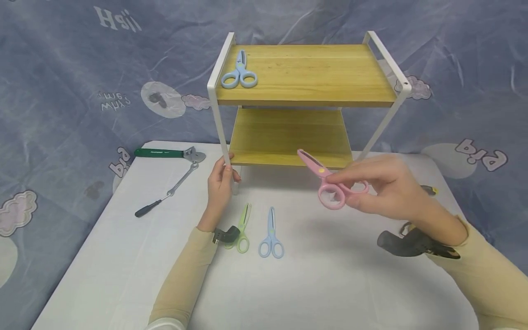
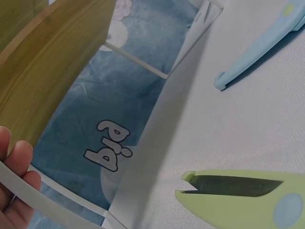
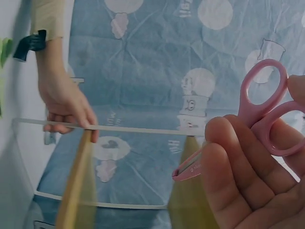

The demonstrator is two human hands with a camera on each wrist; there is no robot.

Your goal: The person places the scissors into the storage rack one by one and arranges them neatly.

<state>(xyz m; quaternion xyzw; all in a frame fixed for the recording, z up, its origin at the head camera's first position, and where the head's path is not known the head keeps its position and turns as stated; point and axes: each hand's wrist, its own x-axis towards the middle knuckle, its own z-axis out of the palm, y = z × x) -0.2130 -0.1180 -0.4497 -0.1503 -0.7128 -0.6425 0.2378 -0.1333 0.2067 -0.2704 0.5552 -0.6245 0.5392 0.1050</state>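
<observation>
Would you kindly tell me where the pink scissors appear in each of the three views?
Head: pink scissors right of centre, held by the right hand before the lower shelf.
Left wrist: not in it.
Right wrist: at the right edge, handles up, tip pointing lower left.
Shared landmark: the white shelf frame gripped by the left hand, seen in all three.

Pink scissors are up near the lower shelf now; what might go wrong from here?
The right hand pinches the pink scissors only at the handles, blades pointing at the lower shelf; the tips might catch its front edge, or the scissors might slip. The left hand grips the rack's front left leg; letting go might allow the rack to shift if bumped.
</observation>
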